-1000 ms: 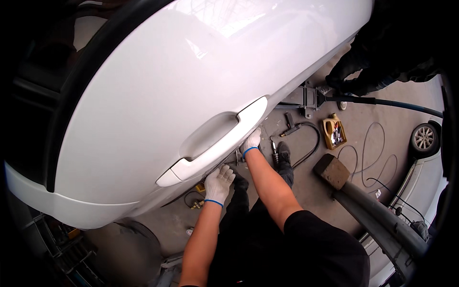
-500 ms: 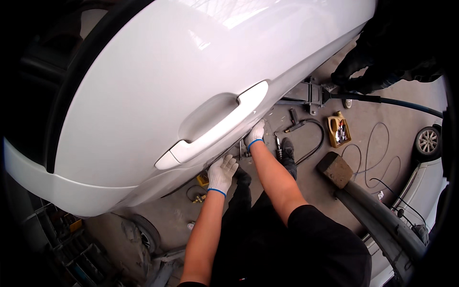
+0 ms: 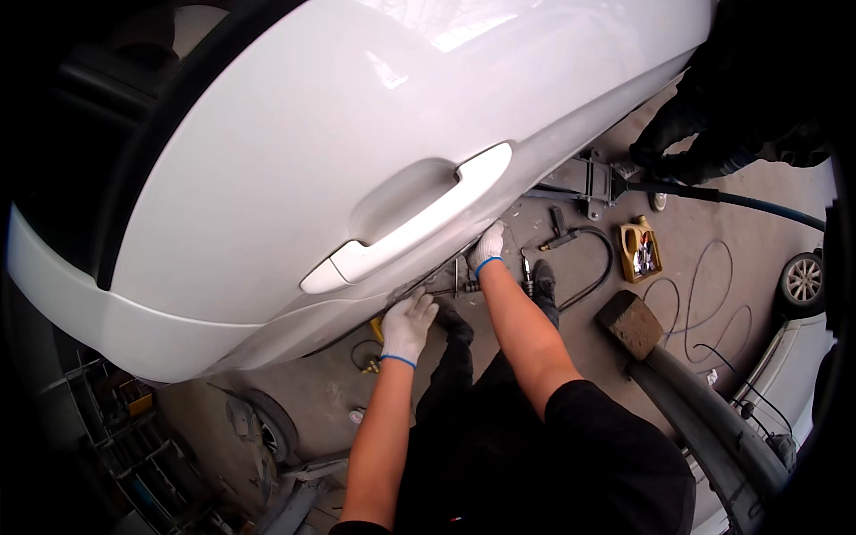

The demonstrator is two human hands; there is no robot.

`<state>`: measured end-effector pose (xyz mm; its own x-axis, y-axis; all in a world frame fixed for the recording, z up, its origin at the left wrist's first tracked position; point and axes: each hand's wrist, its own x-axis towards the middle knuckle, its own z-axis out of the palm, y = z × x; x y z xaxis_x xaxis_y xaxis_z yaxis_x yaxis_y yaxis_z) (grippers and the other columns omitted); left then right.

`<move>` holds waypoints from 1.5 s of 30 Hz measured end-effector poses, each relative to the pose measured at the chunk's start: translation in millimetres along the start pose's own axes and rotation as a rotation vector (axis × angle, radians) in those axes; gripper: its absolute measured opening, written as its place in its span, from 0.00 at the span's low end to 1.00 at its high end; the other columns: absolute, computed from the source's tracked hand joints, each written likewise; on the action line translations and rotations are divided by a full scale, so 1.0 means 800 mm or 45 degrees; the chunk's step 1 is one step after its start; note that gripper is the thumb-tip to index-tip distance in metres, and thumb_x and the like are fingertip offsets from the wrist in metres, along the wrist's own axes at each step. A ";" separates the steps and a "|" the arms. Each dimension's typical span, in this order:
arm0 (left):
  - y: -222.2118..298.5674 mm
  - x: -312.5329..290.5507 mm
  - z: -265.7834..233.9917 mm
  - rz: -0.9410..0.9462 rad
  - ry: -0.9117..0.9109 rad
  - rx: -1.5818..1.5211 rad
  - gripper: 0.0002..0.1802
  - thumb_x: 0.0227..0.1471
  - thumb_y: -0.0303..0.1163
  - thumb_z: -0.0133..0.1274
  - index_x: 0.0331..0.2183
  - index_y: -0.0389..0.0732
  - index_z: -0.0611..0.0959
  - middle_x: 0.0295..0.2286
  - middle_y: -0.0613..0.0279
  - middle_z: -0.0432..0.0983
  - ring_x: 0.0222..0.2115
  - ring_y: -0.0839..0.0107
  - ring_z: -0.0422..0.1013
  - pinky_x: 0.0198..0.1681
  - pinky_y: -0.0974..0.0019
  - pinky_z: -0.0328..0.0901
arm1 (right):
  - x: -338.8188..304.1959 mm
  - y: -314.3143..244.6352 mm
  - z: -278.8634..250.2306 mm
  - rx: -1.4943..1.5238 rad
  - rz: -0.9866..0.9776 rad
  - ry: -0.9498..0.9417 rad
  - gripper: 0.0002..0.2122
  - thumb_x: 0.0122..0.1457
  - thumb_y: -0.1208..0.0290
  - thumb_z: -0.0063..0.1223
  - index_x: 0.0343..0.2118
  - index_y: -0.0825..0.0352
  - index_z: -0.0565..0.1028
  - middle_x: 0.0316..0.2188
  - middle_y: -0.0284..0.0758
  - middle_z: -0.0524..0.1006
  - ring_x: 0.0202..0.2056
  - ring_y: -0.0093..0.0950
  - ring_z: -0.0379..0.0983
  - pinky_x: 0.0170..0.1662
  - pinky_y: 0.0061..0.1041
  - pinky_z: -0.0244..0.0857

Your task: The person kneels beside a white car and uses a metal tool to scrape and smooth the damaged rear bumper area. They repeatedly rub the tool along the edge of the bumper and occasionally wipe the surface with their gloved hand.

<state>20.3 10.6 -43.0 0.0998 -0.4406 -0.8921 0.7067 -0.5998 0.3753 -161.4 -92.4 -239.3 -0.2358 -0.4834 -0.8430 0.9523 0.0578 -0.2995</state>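
Both gloved hands are pressing the white door's [image 3: 357, 178] lower edge: left hand [image 3: 408, 325] nearer, right hand [image 3: 488, 248] farther right, each grip seemingly curled on it.

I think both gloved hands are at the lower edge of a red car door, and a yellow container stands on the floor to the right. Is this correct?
Not quite: the door is white, not red. The head view shows it. The rest holds: the left hand and right hand, both gloved, are at its lower edge, and the yellow container stands on the floor to the right.
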 end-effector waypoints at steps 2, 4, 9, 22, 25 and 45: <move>0.027 -0.011 -0.047 0.095 0.072 -0.178 0.18 0.58 0.38 0.43 0.45 0.36 0.76 0.44 0.51 0.75 0.47 0.55 0.70 0.52 0.49 0.66 | -0.020 -0.007 0.010 -0.002 0.056 -0.052 0.27 0.65 0.47 0.33 0.58 0.64 0.68 0.58 0.40 0.70 0.56 0.41 0.68 0.57 0.46 0.65; 0.066 -0.027 -0.094 0.256 0.226 -0.482 0.25 0.58 0.45 0.43 0.48 0.36 0.75 0.47 0.50 0.73 0.51 0.54 0.67 0.56 0.46 0.63 | -0.031 -0.013 0.004 0.014 0.054 -0.129 0.28 0.66 0.46 0.33 0.59 0.63 0.66 0.58 0.40 0.70 0.57 0.41 0.67 0.57 0.46 0.66; 0.143 -0.036 -0.159 0.337 0.278 -0.876 0.37 0.54 0.60 0.46 0.53 0.39 0.73 0.52 0.50 0.70 0.56 0.54 0.65 0.58 0.44 0.63 | -0.084 -0.025 0.017 -0.010 0.110 -0.249 0.29 0.68 0.45 0.31 0.61 0.63 0.64 0.60 0.39 0.68 0.59 0.40 0.66 0.57 0.50 0.66; 0.134 -0.014 -0.128 0.569 0.285 -0.750 0.37 0.55 0.65 0.38 0.56 0.50 0.74 0.56 0.61 0.68 0.57 0.56 0.64 0.58 0.40 0.60 | -0.129 -0.043 0.016 -0.095 0.211 -0.298 0.20 0.62 0.62 0.42 0.53 0.69 0.69 0.52 0.44 0.73 0.53 0.46 0.70 0.55 0.56 0.66; 0.133 -0.015 -0.135 0.584 0.181 -0.772 0.38 0.54 0.66 0.39 0.57 0.51 0.73 0.57 0.60 0.67 0.58 0.55 0.63 0.59 0.39 0.59 | -0.138 -0.042 0.009 -0.084 0.285 -0.410 0.19 0.60 0.70 0.43 0.54 0.71 0.66 0.53 0.47 0.71 0.55 0.51 0.67 0.55 0.62 0.65; 0.136 -0.016 -0.151 0.646 0.106 -0.992 0.46 0.57 0.72 0.28 0.64 0.50 0.63 0.63 0.61 0.57 0.63 0.59 0.55 0.63 0.46 0.55 | -0.200 -0.019 0.021 -0.145 0.549 -0.616 0.22 0.50 0.80 0.38 0.50 0.74 0.68 0.54 0.48 0.70 0.57 0.52 0.65 0.61 0.63 0.58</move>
<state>180.4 31.4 -21.3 0.5538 -0.4595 -0.6943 0.8323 0.2821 0.4771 -135.0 -30.8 -92.1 0.3010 -0.7328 -0.6102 0.9093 0.4134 -0.0479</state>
